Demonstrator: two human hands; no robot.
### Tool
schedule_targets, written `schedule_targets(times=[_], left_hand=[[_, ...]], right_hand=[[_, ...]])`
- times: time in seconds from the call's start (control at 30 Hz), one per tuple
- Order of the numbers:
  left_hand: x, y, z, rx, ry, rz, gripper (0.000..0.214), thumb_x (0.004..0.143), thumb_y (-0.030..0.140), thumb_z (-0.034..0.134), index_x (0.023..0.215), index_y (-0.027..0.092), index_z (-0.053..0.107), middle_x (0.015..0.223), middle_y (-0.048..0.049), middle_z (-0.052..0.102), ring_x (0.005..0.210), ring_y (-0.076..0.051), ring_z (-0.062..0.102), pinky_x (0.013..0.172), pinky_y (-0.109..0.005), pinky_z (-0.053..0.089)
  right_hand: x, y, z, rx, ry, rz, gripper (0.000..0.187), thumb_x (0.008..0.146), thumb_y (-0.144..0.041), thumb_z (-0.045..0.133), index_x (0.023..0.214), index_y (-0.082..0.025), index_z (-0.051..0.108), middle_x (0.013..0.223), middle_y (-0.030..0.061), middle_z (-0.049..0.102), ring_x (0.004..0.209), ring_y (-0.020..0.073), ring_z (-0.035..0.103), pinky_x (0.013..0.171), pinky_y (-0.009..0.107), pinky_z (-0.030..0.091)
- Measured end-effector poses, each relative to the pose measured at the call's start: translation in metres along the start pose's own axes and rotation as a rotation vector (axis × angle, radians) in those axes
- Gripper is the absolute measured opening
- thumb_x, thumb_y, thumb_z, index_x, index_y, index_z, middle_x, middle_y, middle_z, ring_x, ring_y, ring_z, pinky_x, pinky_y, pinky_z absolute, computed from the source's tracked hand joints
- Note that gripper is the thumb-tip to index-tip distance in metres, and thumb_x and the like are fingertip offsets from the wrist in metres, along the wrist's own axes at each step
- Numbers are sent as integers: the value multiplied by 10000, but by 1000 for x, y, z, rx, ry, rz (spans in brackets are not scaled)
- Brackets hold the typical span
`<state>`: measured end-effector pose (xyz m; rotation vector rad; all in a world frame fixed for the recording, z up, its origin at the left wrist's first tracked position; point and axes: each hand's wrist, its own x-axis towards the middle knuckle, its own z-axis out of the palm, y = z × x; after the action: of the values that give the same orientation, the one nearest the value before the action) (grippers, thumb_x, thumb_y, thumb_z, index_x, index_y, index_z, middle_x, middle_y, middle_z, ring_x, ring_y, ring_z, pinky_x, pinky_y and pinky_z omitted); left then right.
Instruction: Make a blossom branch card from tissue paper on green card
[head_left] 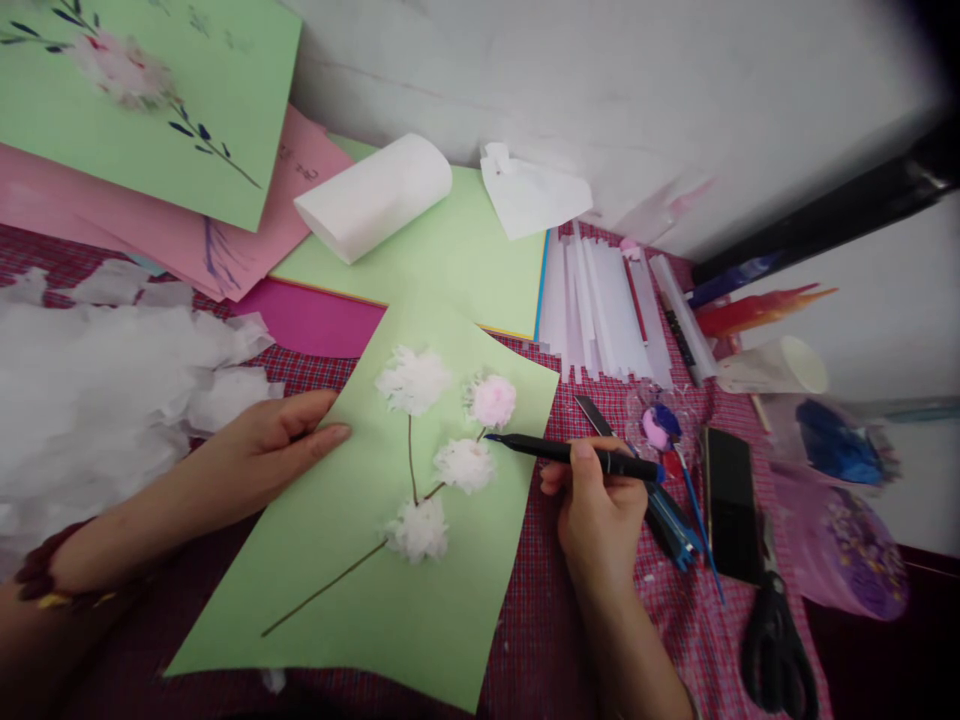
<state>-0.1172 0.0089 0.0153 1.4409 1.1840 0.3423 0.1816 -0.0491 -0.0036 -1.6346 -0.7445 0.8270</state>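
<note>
My left hand (pixel 289 440) pinches the left edge of a light green sheet of paper (pixel 337 610), thumb on top. Brown drawn stems on the sheet link fluffy white tissue flowers (pixel 418 528) and one pale pink flower (pixel 491 401). In my right hand (pixel 604 510) is a black brush pen (pixel 574 455), held between thumb and fingers. Its dark tip is at the short stem between the pink flower and the white flower (pixel 465 465) below it; whether it touches the paper I cannot tell.
White tissue pieces (pixel 112 400) lie at the left. Behind are a finished green flower sheet (pixel 150 120), a white paper roll (pixel 382 195) and glue sticks (pixel 600 300). To the right are a utility knife (pixel 671 525), paint palette (pixel 652 420), phone (pixel 731 500), scissors (pixel 776 640) and paper cup (pixel 780 367).
</note>
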Motion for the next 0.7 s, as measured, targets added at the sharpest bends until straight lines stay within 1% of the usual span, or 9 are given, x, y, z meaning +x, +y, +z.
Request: schedule_targets(times=[0.17,0.27,0.37,0.43,0.53,0.63,0.7], left_hand=[[0,0,0,20,11,2,318,931,466,465,866,175,577,675,51,533,548,-70,514,482,-137,417],[0,-2,0,-5,5,-11,305,931,465,472,900,179,575,683,53,549,549,-69,522,486,-137,420],[-1,-2,0,-20,11,-21,296,930,462,478,927,181,570,696,52,560,555,-67,524,492,-135,423],[-1,-3,0,-28,5,-22,301,930,466,475,916,181,571,694,53,552,555,-66,519,486,-132,421],[-1,-3,-1,-37,-5,-24,303,932,468,471,900,184,571,691,56,548,551,-66,520,480,-132,426],[-2,-2,-1,-47,-8,-33,300,927,471,477,892,185,563,680,59,548,542,-69,515,479,-138,439],[-2,0,-1,-54,-12,-43,304,922,478,482,902,185,562,692,54,563,552,-77,524,474,-143,445]], right_hand=[[-1,-2,0,32,8,14,266,830,-422,663,838,-191,531,510,-46,611,404,111,557,438,207,461],[-2,-2,2,74,16,19,244,831,-398,662,845,-193,529,510,-48,608,405,111,547,447,215,462],[-1,-1,-1,120,6,10,180,834,-337,651,835,-194,542,515,-44,607,419,111,544,452,215,450],[1,-1,-6,192,-12,-2,112,827,-284,627,820,-196,558,508,-47,589,433,111,538,457,217,439],[4,-2,-17,289,-79,-6,47,805,-245,586,809,-199,593,522,-35,582,459,117,533,467,229,437],[6,-5,-27,310,-199,11,128,808,-283,589,893,-204,642,642,8,650,521,135,571,464,241,443],[6,-5,-30,295,-277,9,186,825,-335,600,954,-213,657,712,27,672,548,146,588,454,248,440]])
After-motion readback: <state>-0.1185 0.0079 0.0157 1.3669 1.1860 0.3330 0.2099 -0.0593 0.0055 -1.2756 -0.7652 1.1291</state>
